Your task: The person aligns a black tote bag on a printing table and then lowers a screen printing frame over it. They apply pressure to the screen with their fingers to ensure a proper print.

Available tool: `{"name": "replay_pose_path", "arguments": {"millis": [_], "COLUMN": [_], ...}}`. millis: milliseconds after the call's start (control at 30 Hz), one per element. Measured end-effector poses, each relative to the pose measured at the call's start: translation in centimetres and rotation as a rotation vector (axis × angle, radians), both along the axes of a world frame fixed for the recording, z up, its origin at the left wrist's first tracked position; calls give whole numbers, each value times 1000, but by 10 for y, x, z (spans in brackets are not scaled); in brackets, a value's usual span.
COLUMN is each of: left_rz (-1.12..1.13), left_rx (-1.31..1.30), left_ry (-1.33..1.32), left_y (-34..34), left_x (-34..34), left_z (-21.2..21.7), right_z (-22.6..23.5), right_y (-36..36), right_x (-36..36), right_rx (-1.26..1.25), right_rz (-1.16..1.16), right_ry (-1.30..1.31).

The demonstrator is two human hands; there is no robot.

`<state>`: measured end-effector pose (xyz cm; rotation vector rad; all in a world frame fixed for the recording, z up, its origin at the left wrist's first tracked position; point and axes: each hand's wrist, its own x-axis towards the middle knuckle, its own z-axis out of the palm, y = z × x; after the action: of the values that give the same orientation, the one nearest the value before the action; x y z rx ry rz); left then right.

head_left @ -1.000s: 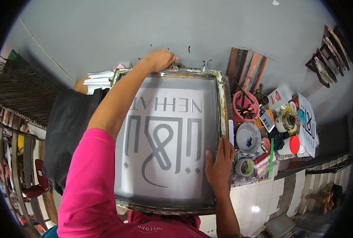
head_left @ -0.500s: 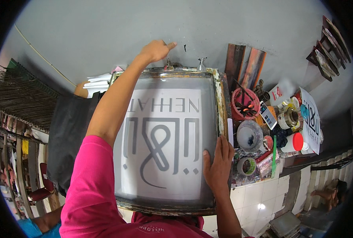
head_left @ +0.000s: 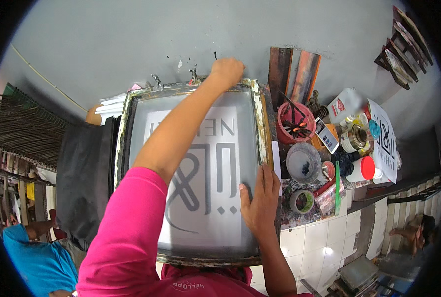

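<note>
A screen-printing frame (head_left: pixel 255 116) with a worn, paint-flecked rim lies before me. Dark mirrored lettering and a looping design show in its pale mesh (head_left: pixel 220 195). My left hand (head_left: pixel 228 72) reaches over the frame to its far edge, with fingers closed around the spot of the rightmost metal wing screw, which they hide. Two more wing screws, one at the left (head_left: pixel 156 80) and one in the middle (head_left: pixel 194 75), stand on that far edge. My right hand (head_left: pixel 260 203) lies on the frame's right rim, fingers extended and thumb apart. My left forearm covers part of the design.
Right of the frame are a pink tub of tools (head_left: pixel 296 123), a phone (head_left: pixel 326 135), a bowl (head_left: pixel 303 163), a tape roll (head_left: pixel 302 202) and a red-lidded jar (head_left: pixel 361 169). Two squeegees (head_left: pixel 280 74) lean against the wall. Black cloth (head_left: pixel 84 173) hangs left; a person in blue (head_left: pixel 42 257) is behind it.
My left hand has moved right along the far edge, from a pointing finger to closed fingers at the rightmost wing screw. My right hand stays on the rim. The view has shifted slightly.
</note>
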<state>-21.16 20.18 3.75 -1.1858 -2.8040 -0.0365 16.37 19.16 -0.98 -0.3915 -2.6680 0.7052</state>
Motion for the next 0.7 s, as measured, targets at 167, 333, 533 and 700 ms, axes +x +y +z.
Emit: {"name": "replay_pose_path", "arguments": {"millis": [167, 333, 533, 700], "left_rz": [40, 277, 266, 216], "left_rx": [-78, 30, 325, 369], "left_ry": [64, -204, -280, -420], "left_y": [12, 25, 2, -9], "left_x": [4, -7, -40, -28], "left_z": [2, 3, 8, 38], "right_z": [2, 1, 4, 4], "right_y": [5, 5, 4, 4], "right_x": [2, 1, 1, 2], "right_rx": [-38, -10, -55, -14], "right_rz": [-6, -6, -4, -15], "right_ry": [-23, -14, 11, -21]}}
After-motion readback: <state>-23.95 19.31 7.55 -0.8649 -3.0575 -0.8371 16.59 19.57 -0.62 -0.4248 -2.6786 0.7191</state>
